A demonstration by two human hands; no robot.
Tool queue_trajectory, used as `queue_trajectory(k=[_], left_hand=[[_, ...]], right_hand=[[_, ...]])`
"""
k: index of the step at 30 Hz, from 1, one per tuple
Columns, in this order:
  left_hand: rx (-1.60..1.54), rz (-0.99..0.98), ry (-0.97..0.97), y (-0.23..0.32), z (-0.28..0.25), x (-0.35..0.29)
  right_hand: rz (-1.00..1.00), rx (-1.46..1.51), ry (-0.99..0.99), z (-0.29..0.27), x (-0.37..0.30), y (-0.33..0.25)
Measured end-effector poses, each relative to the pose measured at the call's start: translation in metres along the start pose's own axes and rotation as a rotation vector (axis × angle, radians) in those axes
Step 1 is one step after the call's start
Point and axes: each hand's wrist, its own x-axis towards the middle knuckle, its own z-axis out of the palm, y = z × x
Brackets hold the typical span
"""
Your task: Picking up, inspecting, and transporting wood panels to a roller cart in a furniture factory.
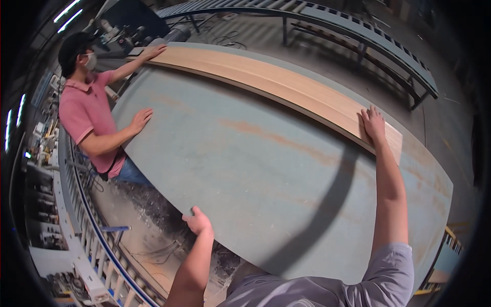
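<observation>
A stack of long, pale wood-coloured boards (266, 77) lies along the far side of a big grey-green table (245, 169). On the stack's right end rests my right hand (374, 124), laid on top with its fingers stretched toward the far edge. My left hand (198, 222) is at the table's near edge, apart from the boards. Its thumb points up and away from the fingers, which show only in part, and I see nothing in it.
At the left, a person in a pink shirt (89, 110) has one hand on the boards' left end and the other on the tabletop. A roller conveyor (358, 43) stands beyond the table. Another roller track (102, 256) curves along the lower left, by dusty debris (148, 204).
</observation>
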Motion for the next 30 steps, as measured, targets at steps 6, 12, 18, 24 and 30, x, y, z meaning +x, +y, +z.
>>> queue_trajectory(k=[6,12,18,24,30], left_hand=[[-0.020,-0.037,-0.002,0.000,-0.005,0.003],[-0.023,-0.068,-0.031,0.008,-0.013,-0.003],[-0.005,-0.022,0.001,-0.005,-0.003,0.006],[0.006,-0.050,0.011,-0.003,-0.006,0.004],[0.023,-0.055,0.015,-0.002,-0.008,0.004]], right_hand=[[-0.178,0.033,0.121,0.004,0.000,-0.021],[-0.111,0.170,-0.053,-0.014,-0.003,-0.044],[-0.041,0.234,-0.094,-0.003,0.002,-0.040],[-0.123,0.183,-0.221,0.007,0.010,-0.071],[-0.140,0.119,-0.121,0.011,-0.001,-0.107]])
